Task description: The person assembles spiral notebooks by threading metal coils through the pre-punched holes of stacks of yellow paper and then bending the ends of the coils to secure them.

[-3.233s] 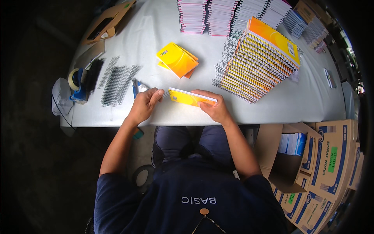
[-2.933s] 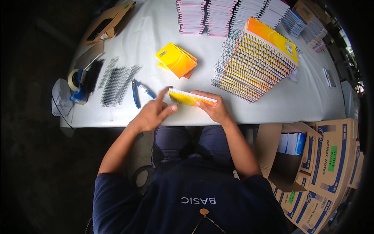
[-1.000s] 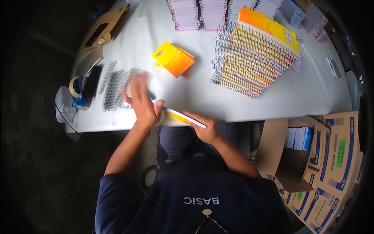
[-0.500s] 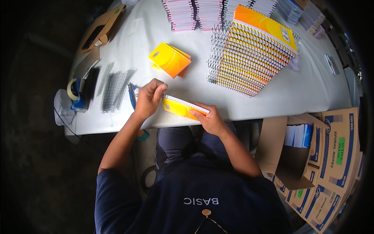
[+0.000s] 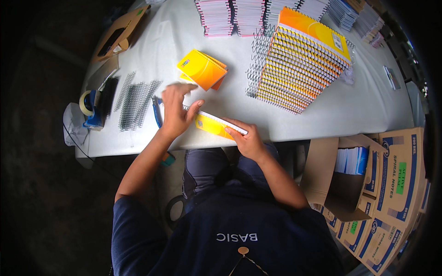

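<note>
Notebook (image 5: 212, 126) with a yellow cover is tilted in front of me, near the front edge of the white-covered table (image 5: 239, 103), its pale long edge turned up and its left end a little higher than its right. My right hand (image 5: 251, 140) grips it at the right end, thumb pressed on the cover and the other fingers behind. My left hand (image 5: 177, 110) is half open at the other end, thumb and forefinger parted, the forefinger blurred; a bit of wire coil (image 5: 185, 107) shows between them, though I can't tell whether my fingers touch it. Just beyond that hand lies a small pile of yellow-orange notebooks (image 5: 202, 69), set askew on one another. To my left, a blue-handled tool (image 5: 157, 114) lies partly hidden behind my hand, then come loose grey coils (image 5: 136, 106), a dark bundle of coils (image 5: 109, 97) and a blue tape dispenser (image 5: 95, 110). Off to my right stands a tall stack of yellow-orange notebooks (image 5: 301, 69), bound edges showing, with long coil ends sticking out on its left side. Beside me, below table level, an open carton (image 5: 322, 170) holds blue-and-white books (image 5: 350, 161), next to closed cartons (image 5: 398, 179).
</note>
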{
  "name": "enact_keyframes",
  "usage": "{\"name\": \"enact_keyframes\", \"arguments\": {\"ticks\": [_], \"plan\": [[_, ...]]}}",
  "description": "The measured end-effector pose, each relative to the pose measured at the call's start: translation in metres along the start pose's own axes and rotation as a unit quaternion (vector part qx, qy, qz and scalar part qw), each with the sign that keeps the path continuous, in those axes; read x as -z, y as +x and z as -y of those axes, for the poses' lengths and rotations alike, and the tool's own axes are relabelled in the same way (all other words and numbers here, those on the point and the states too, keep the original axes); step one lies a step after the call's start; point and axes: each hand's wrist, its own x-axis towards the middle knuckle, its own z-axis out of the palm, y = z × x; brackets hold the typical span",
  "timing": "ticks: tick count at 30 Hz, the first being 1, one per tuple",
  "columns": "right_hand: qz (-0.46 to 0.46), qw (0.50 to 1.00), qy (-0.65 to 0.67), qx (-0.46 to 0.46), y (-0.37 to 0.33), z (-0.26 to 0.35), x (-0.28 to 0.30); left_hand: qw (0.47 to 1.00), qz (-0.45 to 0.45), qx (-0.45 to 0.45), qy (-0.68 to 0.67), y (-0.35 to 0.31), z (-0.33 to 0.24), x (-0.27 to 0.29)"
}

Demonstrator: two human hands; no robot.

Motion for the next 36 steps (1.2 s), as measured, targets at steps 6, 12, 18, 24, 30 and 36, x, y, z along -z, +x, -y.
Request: {"name": "enact_keyframes", "arguments": {"ticks": [6,12,18,24,30,36], "plan": [[-0.032,0.983,-0.102,0.148,-0.008,0.004,-0.011,0.989,-0.02,-0.053,0.14,-0.063,0.002,-0.021],[-0.029,0.975,-0.131,0.175,-0.017,-0.006,-0.014,0.962,-0.044,-0.15,0.223,-0.068,-0.01,0.004],[-0.01,0.97,-0.154,0.188,-0.012,-0.011,-0.011,0.959,0.159,-0.191,0.133,-0.143,-0.02,-0.026],[-0.007,0.963,-0.164,0.215,-0.012,-0.003,-0.021,0.99,-0.039,-0.085,0.103,-0.069,-0.022,-0.028],[-0.013,0.96,-0.171,0.223,-0.014,-0.014,-0.008,0.955,-0.03,-0.287,0.069,-0.065,-0.039,-0.027],[-0.043,0.976,-0.159,0.141,-0.009,-0.013,-0.013,0.977,0.127,-0.157,-0.066,-0.11,-0.039,-0.057]]}}
